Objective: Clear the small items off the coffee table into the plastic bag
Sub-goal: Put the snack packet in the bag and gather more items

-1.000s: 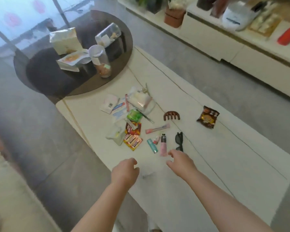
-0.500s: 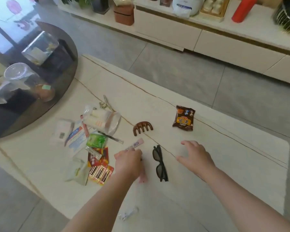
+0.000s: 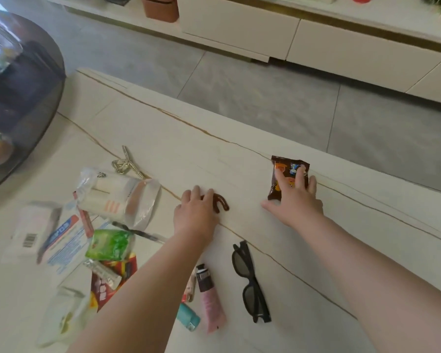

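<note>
On the pale coffee table [image 3: 168, 149] my left hand [image 3: 196, 212] covers the left part of a brown hair claw [image 3: 221, 204], fingers curled over it. My right hand [image 3: 297, 200] rests with spread fingers on a brown snack packet [image 3: 281, 171] near the far edge. A clear plastic bag [image 3: 140, 207] holding white tubes lies to the left. Black sunglasses [image 3: 250, 281], a pink tube [image 3: 210, 301] and a teal stick [image 3: 189, 317] lie near my forearms. A green packet [image 3: 110, 244], red packets [image 3: 122, 268] and a toothpaste box [image 3: 61, 235] lie further left.
A dark round glass table [image 3: 23, 98] overlaps the coffee table's left end. A metal chain [image 3: 124, 163], a black pen [image 3: 138, 231], a white box [image 3: 31, 230] and a white sachet [image 3: 64, 314] also lie there. A low white cabinet [image 3: 316, 34] runs behind, across grey floor.
Both hands have reached forward: the left from the pink tube to the hair claw, the right onto the snack packet. The camera has moved closer.
</note>
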`<move>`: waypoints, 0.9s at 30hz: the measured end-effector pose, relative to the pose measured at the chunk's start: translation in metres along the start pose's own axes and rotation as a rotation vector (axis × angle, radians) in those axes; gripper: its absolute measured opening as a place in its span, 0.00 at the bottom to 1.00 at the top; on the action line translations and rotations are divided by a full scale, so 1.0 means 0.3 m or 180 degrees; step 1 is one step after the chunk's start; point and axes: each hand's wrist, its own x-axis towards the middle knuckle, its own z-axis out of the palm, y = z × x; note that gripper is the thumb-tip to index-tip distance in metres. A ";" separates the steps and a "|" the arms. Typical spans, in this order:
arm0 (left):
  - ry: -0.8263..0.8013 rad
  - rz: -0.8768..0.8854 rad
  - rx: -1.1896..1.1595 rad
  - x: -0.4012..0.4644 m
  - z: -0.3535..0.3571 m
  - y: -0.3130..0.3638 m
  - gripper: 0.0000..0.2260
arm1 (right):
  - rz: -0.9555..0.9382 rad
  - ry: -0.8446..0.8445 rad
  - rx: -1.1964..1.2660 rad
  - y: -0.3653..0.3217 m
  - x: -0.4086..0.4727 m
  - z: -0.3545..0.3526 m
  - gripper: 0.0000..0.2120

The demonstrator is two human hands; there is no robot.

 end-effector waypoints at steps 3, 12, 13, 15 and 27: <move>-0.0032 -0.0009 0.0102 0.009 0.023 -0.015 0.33 | 0.0026 -0.0157 -0.0004 -0.009 0.035 0.032 0.32; 0.0145 -0.0057 0.0125 -0.007 0.015 -0.034 0.20 | -0.0456 0.0720 -0.0503 0.031 -0.092 0.131 0.23; 0.0165 -0.0070 0.0105 -0.015 0.013 -0.038 0.16 | -0.0415 0.0647 -0.0417 0.042 -0.112 0.142 0.28; 0.0171 -0.0050 0.0050 -0.038 0.002 -0.043 0.12 | -0.0316 0.0389 -0.0307 0.057 -0.146 0.153 0.36; 0.0026 -0.0852 -0.1098 -0.403 -0.098 -0.105 0.09 | -0.0736 -0.0543 0.0230 -0.081 -0.449 -0.012 0.28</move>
